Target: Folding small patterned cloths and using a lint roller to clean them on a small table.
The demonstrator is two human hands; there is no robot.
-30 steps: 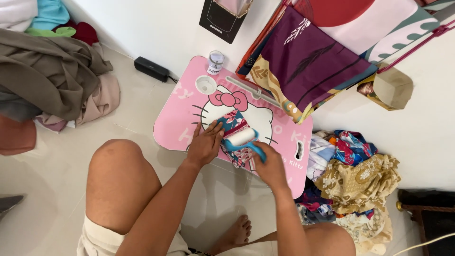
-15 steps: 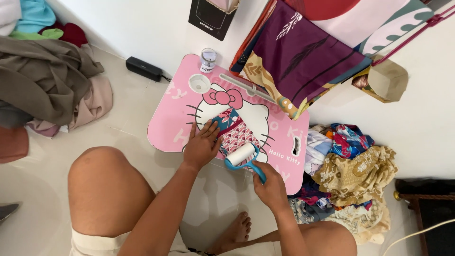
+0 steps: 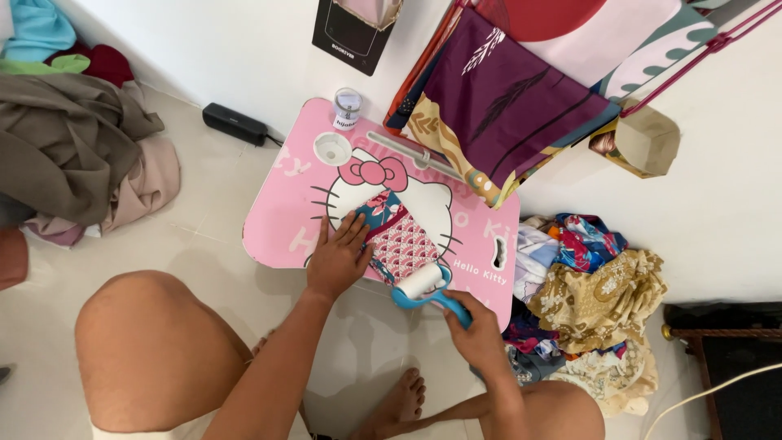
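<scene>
A small folded cloth, patterned in red and teal, lies flat in the middle of the pink surface. The left hand presses on its left edge with fingers spread flat, gripping nothing. A lint roller with a white roll and blue handle sits at the cloth's near corner; the right hand is closed around its handle. A small jar stands at the far edge, and a heap of patterned fabric lies on the floor to the right.
</scene>
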